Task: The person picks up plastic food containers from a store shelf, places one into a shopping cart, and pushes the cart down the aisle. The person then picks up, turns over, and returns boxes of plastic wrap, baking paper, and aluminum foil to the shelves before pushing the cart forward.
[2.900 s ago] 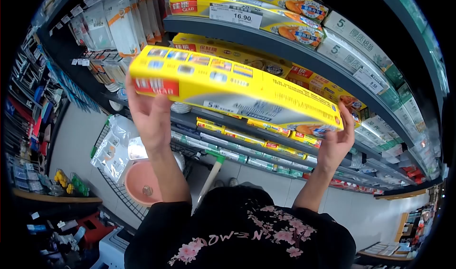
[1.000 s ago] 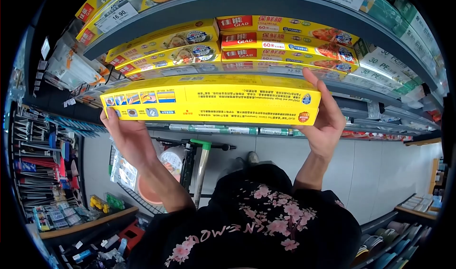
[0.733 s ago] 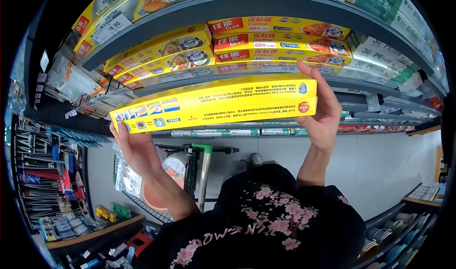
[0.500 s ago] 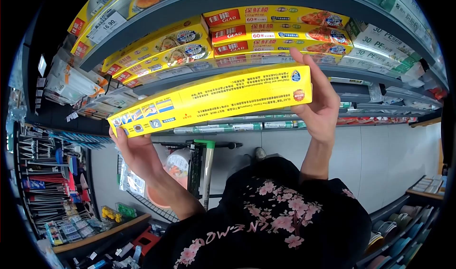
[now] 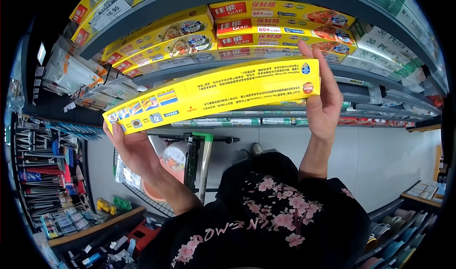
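A long yellow cling wrap box (image 5: 209, 95) is held up between my two hands in front of the shelves. Its printed text appears upside down. My left hand (image 5: 133, 148) is closed on the left end, thumb over the lower corner. At the right end my right hand (image 5: 325, 102) grips the box, with fingers behind it and the thumb at its lower edge. Behind it, similar yellow cling wrap boxes (image 5: 285, 27) are stacked on the shelf, some with red GLAD labels.
Below the left forearm stands a shopping cart (image 5: 202, 169) with a clear-lidded tub (image 5: 175, 156) inside. White and green PE boxes (image 5: 380, 50) fill the shelf's right side. A price tag (image 5: 111, 13) reads 16.90. Bowls and dishes (image 5: 399, 226) line a rack at lower right.
The box has shifted slightly, its right end rising a little and its left end moving left. Both hands keep their hold, and the view has moved slightly.
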`<state>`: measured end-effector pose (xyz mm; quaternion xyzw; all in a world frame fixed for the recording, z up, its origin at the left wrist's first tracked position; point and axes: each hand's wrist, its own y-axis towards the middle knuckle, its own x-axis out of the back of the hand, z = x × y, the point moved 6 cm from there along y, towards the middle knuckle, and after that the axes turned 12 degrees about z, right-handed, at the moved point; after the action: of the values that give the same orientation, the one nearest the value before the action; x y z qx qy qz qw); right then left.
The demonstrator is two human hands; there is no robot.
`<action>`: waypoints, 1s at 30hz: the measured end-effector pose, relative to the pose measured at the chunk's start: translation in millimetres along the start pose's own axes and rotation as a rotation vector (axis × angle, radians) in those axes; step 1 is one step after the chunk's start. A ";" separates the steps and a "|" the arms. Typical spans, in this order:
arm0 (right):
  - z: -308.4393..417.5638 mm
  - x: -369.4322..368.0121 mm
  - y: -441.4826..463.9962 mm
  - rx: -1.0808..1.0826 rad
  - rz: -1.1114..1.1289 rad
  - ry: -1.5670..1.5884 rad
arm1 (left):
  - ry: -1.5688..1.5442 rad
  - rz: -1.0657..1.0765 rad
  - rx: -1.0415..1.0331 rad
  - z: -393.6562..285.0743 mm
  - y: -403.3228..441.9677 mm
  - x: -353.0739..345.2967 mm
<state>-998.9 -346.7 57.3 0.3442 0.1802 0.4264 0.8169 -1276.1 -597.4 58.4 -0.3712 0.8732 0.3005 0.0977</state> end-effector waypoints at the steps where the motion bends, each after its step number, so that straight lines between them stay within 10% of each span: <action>1: -0.3 -0.1 -0.6 0.001 0.003 0.003 | 0.013 -0.006 -0.006 -1.3 -0.6 -0.4; 30: 5.7 -17.5 5.4 -0.114 0.111 0.018 | 0.147 -0.196 -0.122 -28.4 -8.2 -12.2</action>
<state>-1008.6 -361.2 65.2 0.3027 0.1435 0.4837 0.8086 -1260.2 -611.7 82.2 -0.4809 0.8177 0.3140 0.0394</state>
